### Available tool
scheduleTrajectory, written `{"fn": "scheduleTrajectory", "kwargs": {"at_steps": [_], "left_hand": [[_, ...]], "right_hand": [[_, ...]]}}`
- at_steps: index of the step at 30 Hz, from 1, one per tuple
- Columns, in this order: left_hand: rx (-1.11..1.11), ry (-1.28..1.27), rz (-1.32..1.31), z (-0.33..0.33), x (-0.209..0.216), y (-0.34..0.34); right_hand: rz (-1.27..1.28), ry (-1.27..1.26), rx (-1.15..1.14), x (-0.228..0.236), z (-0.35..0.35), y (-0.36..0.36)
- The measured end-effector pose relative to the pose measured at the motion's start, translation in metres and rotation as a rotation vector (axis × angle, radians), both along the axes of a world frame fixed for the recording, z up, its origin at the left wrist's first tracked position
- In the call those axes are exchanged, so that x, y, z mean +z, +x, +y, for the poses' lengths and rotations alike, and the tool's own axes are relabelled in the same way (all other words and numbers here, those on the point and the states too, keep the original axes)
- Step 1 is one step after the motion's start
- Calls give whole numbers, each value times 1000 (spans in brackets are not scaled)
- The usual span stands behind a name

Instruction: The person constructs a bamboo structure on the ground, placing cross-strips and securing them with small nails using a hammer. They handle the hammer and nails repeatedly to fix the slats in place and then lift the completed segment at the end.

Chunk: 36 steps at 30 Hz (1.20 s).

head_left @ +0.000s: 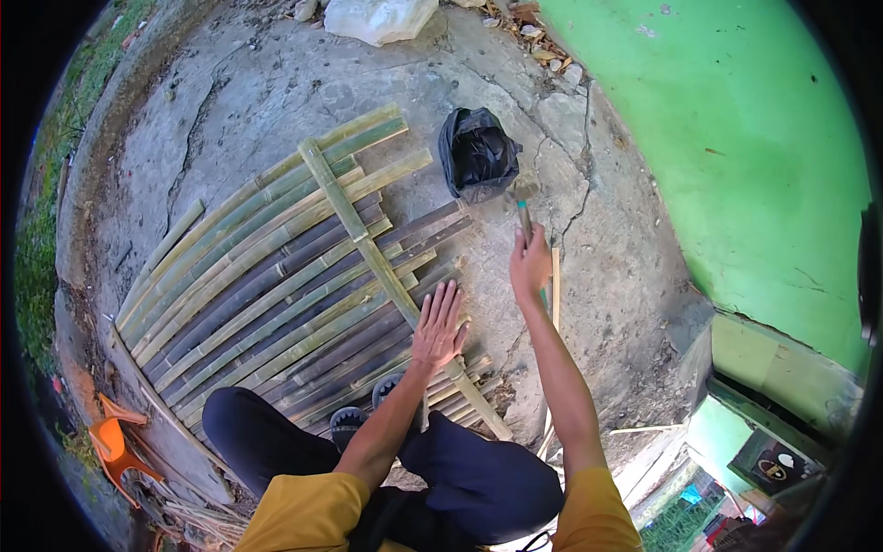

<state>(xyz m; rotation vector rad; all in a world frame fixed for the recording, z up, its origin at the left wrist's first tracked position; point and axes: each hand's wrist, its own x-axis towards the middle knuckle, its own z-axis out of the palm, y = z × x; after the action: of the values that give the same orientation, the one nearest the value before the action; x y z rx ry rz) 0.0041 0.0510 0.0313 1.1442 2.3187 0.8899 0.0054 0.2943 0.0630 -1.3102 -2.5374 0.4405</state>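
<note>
Split bamboo slats (pixel 267 248), green, tan and dark brown, lie side by side on the ground to my left. A bamboo crosspiece (pixel 361 241) runs diagonally over them. My left hand (pixel 440 327) rests flat across the crosspiece's lower part, fingers stretched out. To the right of the slats, my right hand (pixel 532 263) is wrapped round the handle of a hammer (pixel 523 213), which has a teal band near its head. The hammer head is small and blends into the concrete. Just beyond it stands a black plastic bag (pixel 478 152), its mouth open and its contents too dark to make out.
Cracked concrete (pixel 616 267) surrounds the slats, with a green wall (pixel 736 120) along the right. A large white stone (pixel 382 20) lies at the far side. An orange plastic chair (pixel 115 449) is at lower left. Thin bamboo strips (pixel 555 304) lie beside my right forearm.
</note>
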Motion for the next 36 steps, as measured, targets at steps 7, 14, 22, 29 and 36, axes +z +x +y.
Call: {"fn": "scheduleTrajectory", "kwargs": {"at_steps": [7,14,22,29,36], "left_hand": [[-20,-93,-17,-15,-6,-6],[-27,-164,-10,-15,-9,-3],[-62,-203,-4,0,3,-12],[-36,-186,26,-21,0,-5],[-24,-108,56,-22,-5,8]], "right_hand": [[-157,-168,-144,127,11,114],[-114,-30,-33,213,63,164],[133,-131,225,111,127,62],[110,-543,661,90,53,-101],[66,-682,1025,92,-2,-137]]}}
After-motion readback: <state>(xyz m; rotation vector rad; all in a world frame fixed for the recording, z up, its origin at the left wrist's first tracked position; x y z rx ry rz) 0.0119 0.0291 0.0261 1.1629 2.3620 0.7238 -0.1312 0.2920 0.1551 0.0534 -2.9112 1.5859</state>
